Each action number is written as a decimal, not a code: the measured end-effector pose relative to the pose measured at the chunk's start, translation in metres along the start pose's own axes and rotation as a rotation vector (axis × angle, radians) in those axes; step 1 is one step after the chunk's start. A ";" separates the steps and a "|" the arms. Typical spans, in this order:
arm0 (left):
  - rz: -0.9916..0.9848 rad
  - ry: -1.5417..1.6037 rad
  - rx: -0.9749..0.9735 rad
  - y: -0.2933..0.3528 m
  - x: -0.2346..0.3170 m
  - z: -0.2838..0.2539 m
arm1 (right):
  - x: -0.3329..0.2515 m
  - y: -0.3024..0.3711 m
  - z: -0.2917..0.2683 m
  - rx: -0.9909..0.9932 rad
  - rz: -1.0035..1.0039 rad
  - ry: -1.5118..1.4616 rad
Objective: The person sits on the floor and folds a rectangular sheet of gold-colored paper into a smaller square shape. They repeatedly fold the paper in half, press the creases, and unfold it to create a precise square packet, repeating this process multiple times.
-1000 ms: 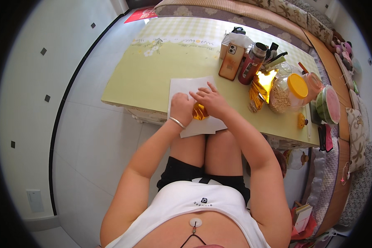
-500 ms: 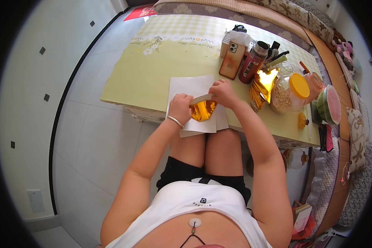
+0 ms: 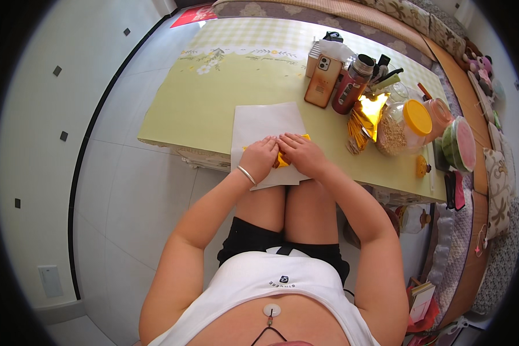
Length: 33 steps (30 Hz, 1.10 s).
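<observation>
A shiny gold foil piece [image 3: 281, 161] lies on white paper sheets [image 3: 265, 121] at the table's near edge, mostly hidden under my hands. My left hand [image 3: 260, 157] rests flat over its left part, fingers stretched toward the middle. Over the right part lies my right hand [image 3: 300, 152], also with fingers extended, the fingertips meeting those of the left. Bits of gold show between the hands and just beyond them. Whether the foil is folded underneath cannot be seen.
On the pale green table [image 3: 184, 109], to the right, stand a phone [image 3: 323, 81], a red thermos [image 3: 352, 86], more gold foil [image 3: 366, 118], a yellow-lidded jar [image 3: 393, 130] of grains and a cut watermelon [image 3: 458, 145]. A sofa [image 3: 352, 14] lines the far side.
Earlier both hands pinched a pale strip along the gold foil's far edge, apart from each other. Now they have come together and lie flat on the foil; the strip is out of sight.
</observation>
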<state>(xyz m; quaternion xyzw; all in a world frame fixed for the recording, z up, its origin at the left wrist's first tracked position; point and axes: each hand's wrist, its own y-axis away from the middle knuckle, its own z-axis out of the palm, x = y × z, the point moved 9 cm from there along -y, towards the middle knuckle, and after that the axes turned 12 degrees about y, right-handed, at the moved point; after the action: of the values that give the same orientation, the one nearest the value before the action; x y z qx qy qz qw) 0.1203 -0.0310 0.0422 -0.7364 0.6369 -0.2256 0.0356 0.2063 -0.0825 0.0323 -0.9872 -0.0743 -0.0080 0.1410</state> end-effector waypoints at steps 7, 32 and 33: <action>-0.083 -0.064 0.153 0.061 -0.011 -0.021 | 0.026 0.037 0.008 -0.136 0.176 -0.019; -0.855 1.548 0.670 0.071 -0.088 -0.036 | 0.044 0.035 -0.015 0.593 0.779 -1.329; -0.850 1.597 0.675 0.072 -0.090 -0.034 | 0.042 0.035 -0.016 0.582 0.763 -1.323</action>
<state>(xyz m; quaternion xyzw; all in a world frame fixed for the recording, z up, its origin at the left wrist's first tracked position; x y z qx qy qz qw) 0.0332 0.0492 0.0222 -0.4858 0.0550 -0.8251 -0.2831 0.2536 -0.1142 0.0393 -0.6688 0.2000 0.6446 0.3117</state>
